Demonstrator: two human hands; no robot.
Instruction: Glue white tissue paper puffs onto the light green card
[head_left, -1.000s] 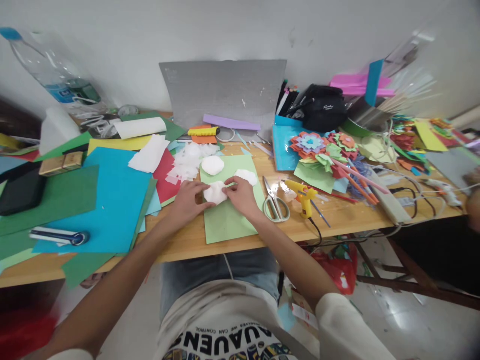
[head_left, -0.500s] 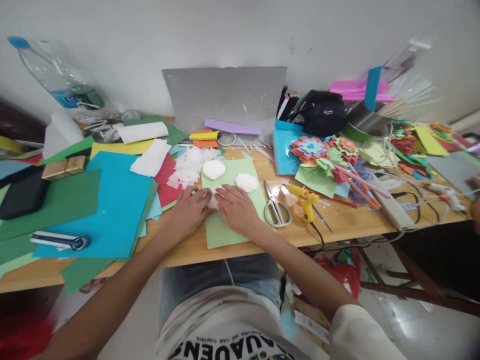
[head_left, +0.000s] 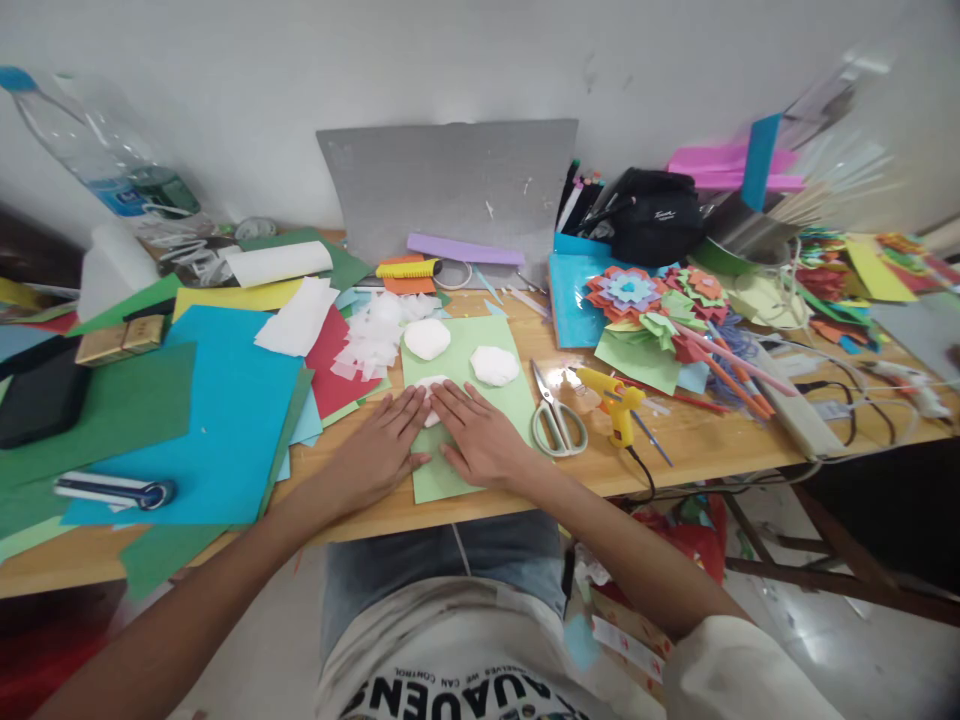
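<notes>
A light green sheet (head_left: 442,480) lies flat near the table's front edge. On it rest two white rounded paper pieces, one at the upper left (head_left: 427,339) and one at the right (head_left: 494,366). A third white piece (head_left: 430,382) shows partly beneath my fingertips. My left hand (head_left: 384,440) lies flat with stretched fingers, its tips on this piece. From the other side my right hand (head_left: 478,432) presses it with spread, flat fingers. White tissue squares (head_left: 379,335) are heaped behind my left hand.
Scissors (head_left: 556,415) and a yellow glue gun (head_left: 617,402) lie right of the green sheet. Blue paper (head_left: 232,400) covers much of the left side. Paper flowers (head_left: 630,290) sit at the right, and a grey board (head_left: 457,190) leans on the wall.
Both hands have flattened from curled fingers around the third white piece to outstretched fingers on top of it. More of that piece now shows. The view has shifted slightly.
</notes>
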